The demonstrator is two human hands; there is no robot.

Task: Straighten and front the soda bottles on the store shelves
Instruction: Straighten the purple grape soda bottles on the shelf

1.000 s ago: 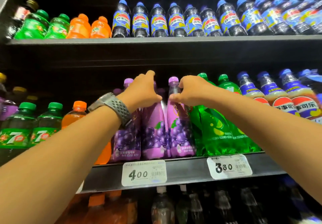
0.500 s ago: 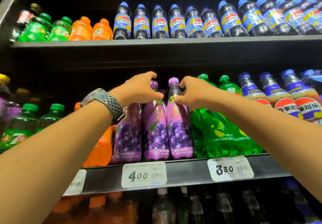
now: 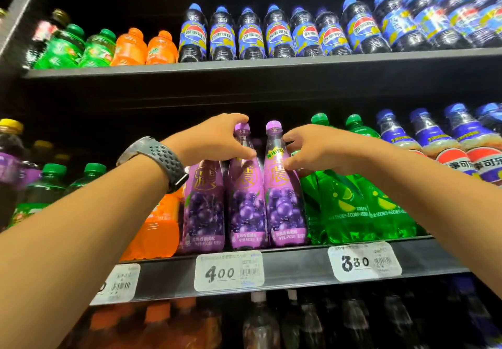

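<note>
**Both hands on the necks of two grape sodas, middle shelf**

The left hand, a grey perforated-strap wristwatch on its wrist, is curled round the neck of the middle purple plastic grape soda bottle. Its forefinger arches over the lilac cap and its thumb crosses the front of the neck. The right hand comes in from the other side. Its bent fingertips and thumb pinch the neck of the right-hand purple plastic grape soda bottle, just below the cap.

Both bottles stand upright, long axis vertical, touching shoulder to shoulder at the front lip of the dark metal middle shelf. They sit directly above the white price tag marked 400. A third purple grape bottle stands against the middle one on its left, its top hidden behind the left hand. Beside that is an orange soda bottle, and bright green lemon-lime bottles are on the far right.

Each hand meets its bottle from the outer flank at neck height, so the two bottles lie between the hands. The grape labels already face outward, nearly square. The step left is probably a small twist about each upright axis, or a short draw toward the lip. With the grip this high, a tug could tip a bottle rather than slide it
</note>
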